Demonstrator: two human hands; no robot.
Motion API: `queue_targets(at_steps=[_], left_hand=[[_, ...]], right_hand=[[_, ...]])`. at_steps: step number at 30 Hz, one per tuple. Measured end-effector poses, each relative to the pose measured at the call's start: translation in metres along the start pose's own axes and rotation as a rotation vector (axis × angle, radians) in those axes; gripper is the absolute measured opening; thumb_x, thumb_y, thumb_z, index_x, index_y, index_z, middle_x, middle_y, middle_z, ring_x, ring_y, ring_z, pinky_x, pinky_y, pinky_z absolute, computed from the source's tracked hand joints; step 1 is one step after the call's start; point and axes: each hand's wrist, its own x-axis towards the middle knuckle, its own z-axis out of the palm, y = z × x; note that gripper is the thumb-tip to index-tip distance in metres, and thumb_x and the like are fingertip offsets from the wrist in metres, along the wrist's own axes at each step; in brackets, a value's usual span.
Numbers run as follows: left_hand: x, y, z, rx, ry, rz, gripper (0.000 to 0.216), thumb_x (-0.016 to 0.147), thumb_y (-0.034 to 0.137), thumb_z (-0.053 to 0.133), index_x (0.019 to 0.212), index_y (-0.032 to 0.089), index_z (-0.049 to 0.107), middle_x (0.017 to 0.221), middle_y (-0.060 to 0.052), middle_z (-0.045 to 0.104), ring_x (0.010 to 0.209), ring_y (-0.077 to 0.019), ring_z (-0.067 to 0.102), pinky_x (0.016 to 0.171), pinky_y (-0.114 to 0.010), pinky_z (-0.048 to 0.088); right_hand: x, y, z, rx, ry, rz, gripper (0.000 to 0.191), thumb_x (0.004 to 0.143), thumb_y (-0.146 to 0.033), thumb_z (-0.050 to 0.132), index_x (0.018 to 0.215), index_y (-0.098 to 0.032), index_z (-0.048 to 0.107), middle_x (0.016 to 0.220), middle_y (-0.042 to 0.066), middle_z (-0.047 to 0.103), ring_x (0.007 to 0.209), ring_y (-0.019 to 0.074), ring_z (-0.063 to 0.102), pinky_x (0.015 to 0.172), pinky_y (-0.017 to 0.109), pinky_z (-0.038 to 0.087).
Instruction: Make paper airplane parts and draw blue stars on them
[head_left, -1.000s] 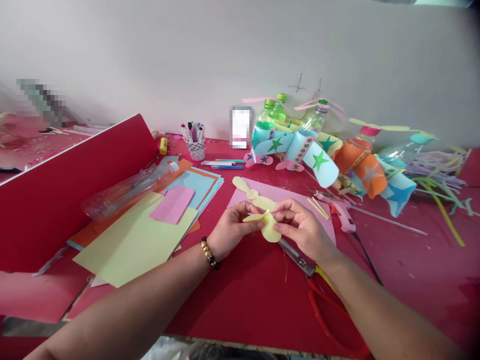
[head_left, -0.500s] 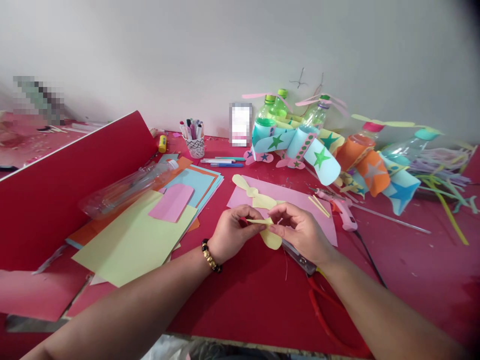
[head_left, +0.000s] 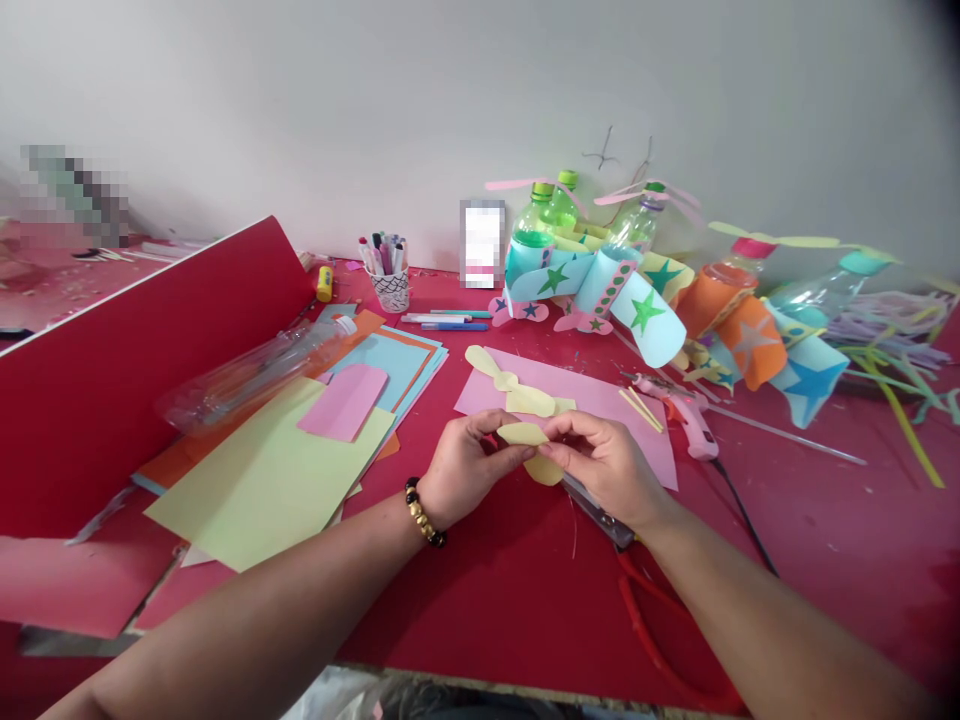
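My left hand [head_left: 476, 467] and my right hand [head_left: 606, 465] meet at the fingertips, pinching a curved piece of pale yellow paper [head_left: 523, 434] from both sides. Its lower lobe [head_left: 544, 472] hangs beneath the fingers. Just beyond lies a yellow paper cut-out [head_left: 510, 384] with rounded lobes, resting on a pink paper sheet [head_left: 592, 403]. Metal scissors [head_left: 596, 511] lie partly under my right hand, their red handles [head_left: 649, 625] toward me. A beaded bracelet [head_left: 424, 512] circles my left wrist.
A pink glue gun [head_left: 679, 418] with a black cord lies right of the pink sheet. Left are stacked coloured papers [head_left: 262, 480] and a clear plastic bottle [head_left: 255, 375]. Decorated bottle crafts [head_left: 637, 290], a marker cup [head_left: 388, 288] and paper strips line the back of the red table.
The yellow paper between my fingers has turned, showing a broader curved face instead of a thin edge. My hands have drawn slightly closer together, and the view has tilted slightly.
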Motion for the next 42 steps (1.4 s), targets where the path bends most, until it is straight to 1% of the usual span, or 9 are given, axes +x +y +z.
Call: queue_targets(at_steps=[3,6,12,16,24,28,31,36,42], left_hand=[[0.0015,-0.0018,-0.0011,0.025,-0.004,-0.027,0.02,0.079,0.03,0.073,0.09,0.014,0.071,0.085,-0.006,0.071,0.076,-0.0161,0.062,0.069,-0.025,0.048],[0.0021,-0.0044,-0.0018,0.039,-0.015,-0.071,0.023,0.08,0.032,0.071,0.093,0.014,0.072,0.084,-0.007,0.072,0.074,-0.0169,0.062,0.067,-0.026,0.047],[0.0019,-0.0027,-0.001,0.07,-0.028,-0.123,0.023,0.08,0.036,0.07,0.083,0.013,0.072,0.075,-0.005,0.069,0.066,-0.0135,0.057,0.061,-0.023,0.043],[0.0021,-0.0025,-0.0009,0.065,-0.024,-0.146,0.026,0.079,0.038,0.07,0.079,0.012,0.07,0.069,-0.003,0.065,0.061,-0.0115,0.052,0.057,-0.022,0.04],[0.0015,-0.0042,-0.0033,0.079,-0.061,-0.169,0.034,0.079,0.046,0.068,0.079,0.012,0.071,0.071,-0.004,0.066,0.063,-0.0127,0.053,0.059,-0.023,0.042],[0.0014,-0.0039,-0.0033,0.051,-0.092,-0.171,0.035,0.082,0.045,0.066,0.086,0.011,0.071,0.076,-0.005,0.068,0.067,-0.0138,0.055,0.062,-0.024,0.043],[0.0021,-0.0034,-0.0031,-0.025,-0.101,-0.182,0.031,0.081,0.042,0.068,0.085,0.011,0.07,0.076,-0.004,0.066,0.067,-0.0127,0.054,0.063,-0.024,0.041],[0.0058,-0.002,-0.0054,-0.226,-0.019,-0.254,0.028,0.078,0.038,0.072,0.07,0.012,0.063,0.056,0.003,0.053,0.05,-0.006,0.041,0.05,-0.02,0.032],[0.0088,-0.0009,-0.009,-0.461,0.071,-0.37,0.026,0.076,0.033,0.074,0.07,0.014,0.059,0.055,0.003,0.051,0.05,-0.0067,0.044,0.047,-0.019,0.034]], right_hand=[[0.0002,0.0019,-0.0002,0.053,0.02,0.029,0.011,0.084,-0.029,0.066,0.083,-0.019,0.065,0.075,0.0,0.061,0.067,0.0125,0.054,0.062,0.025,0.043],[0.0003,0.0023,-0.0005,0.089,0.014,0.05,0.012,0.084,-0.03,0.067,0.084,-0.018,0.065,0.075,-0.001,0.059,0.066,0.0123,0.051,0.061,0.025,0.041],[0.0008,0.0011,0.0006,0.081,-0.074,0.067,0.017,0.083,-0.032,0.066,0.079,-0.017,0.062,0.072,0.0,0.055,0.066,0.0133,0.048,0.061,0.027,0.038],[0.0007,0.0007,0.0014,0.05,-0.067,0.052,0.018,0.085,-0.031,0.063,0.076,-0.016,0.061,0.068,-0.002,0.049,0.064,0.0117,0.042,0.058,0.026,0.035],[0.0024,0.0022,0.0013,0.064,-0.048,0.041,0.025,0.087,-0.031,0.061,0.067,-0.016,0.053,0.064,-0.004,0.04,0.061,0.0102,0.035,0.055,0.025,0.029],[0.0028,0.0049,0.0023,0.076,-0.056,0.056,0.027,0.087,-0.034,0.061,0.068,-0.016,0.053,0.064,-0.004,0.039,0.06,0.01,0.033,0.054,0.025,0.029],[0.0025,0.0046,0.0019,0.114,-0.066,0.075,0.027,0.085,-0.037,0.063,0.071,-0.016,0.055,0.065,-0.003,0.043,0.061,0.0106,0.036,0.055,0.025,0.031],[0.0022,0.001,-0.0021,0.205,-0.142,0.134,0.029,0.082,-0.043,0.068,0.074,-0.016,0.059,0.067,-0.002,0.05,0.061,0.0107,0.042,0.056,0.024,0.034],[0.0025,-0.001,-0.0071,0.315,-0.18,0.162,0.028,0.08,-0.041,0.07,0.072,-0.015,0.061,0.067,-0.001,0.057,0.062,0.0118,0.053,0.06,0.024,0.041]])
